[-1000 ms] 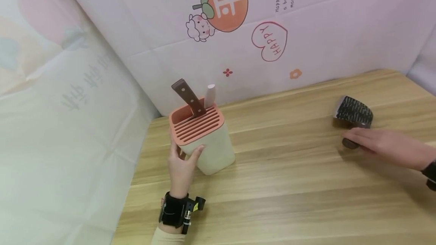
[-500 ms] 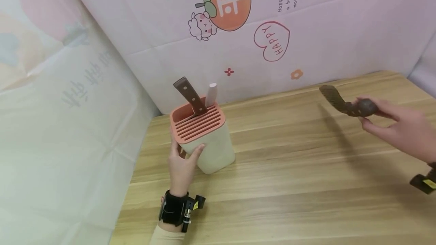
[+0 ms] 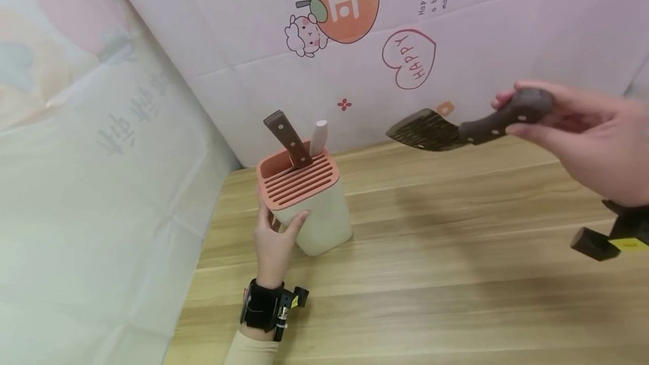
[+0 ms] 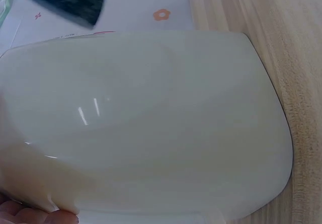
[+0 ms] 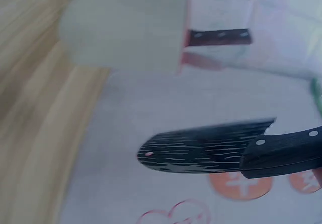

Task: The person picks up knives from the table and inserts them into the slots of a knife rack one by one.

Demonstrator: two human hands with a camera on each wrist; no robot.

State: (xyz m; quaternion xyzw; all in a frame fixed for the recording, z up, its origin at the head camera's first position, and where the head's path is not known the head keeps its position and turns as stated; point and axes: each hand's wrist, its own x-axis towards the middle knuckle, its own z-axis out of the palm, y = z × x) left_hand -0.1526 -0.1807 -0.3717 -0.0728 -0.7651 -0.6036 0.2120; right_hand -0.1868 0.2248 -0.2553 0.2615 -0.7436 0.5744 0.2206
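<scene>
My right hand [image 3: 593, 134] grips the dark handle of a wide-bladed kitchen knife [image 3: 431, 131], raised above the table with its blade pointing left toward the knife block. The right wrist view shows the knife's black, streaked blade [image 5: 201, 146] and riveted handle. On the left, my left hand [image 3: 276, 244] holds the near side of a cream knife block [image 3: 324, 218], thumb on the front face and fingers round the left side. Its orange slotted top holds a brown-handled knife [image 3: 289, 138] and a pale pink-handled tool [image 3: 318, 137], whose lower parts are hidden inside.
The wood-grain table [image 3: 405, 292] runs beneath both hands. A printed pink cloth [image 3: 243, 21] hangs behind it, and a pale cloth [image 3: 101, 213] covers the left side. Several slots in the block's top [image 3: 304, 185] show nothing in them.
My right hand has lifted the wide-bladed knife off the table and carried it up and left, its blade turned leftward. The left hand stays on the knife block.
</scene>
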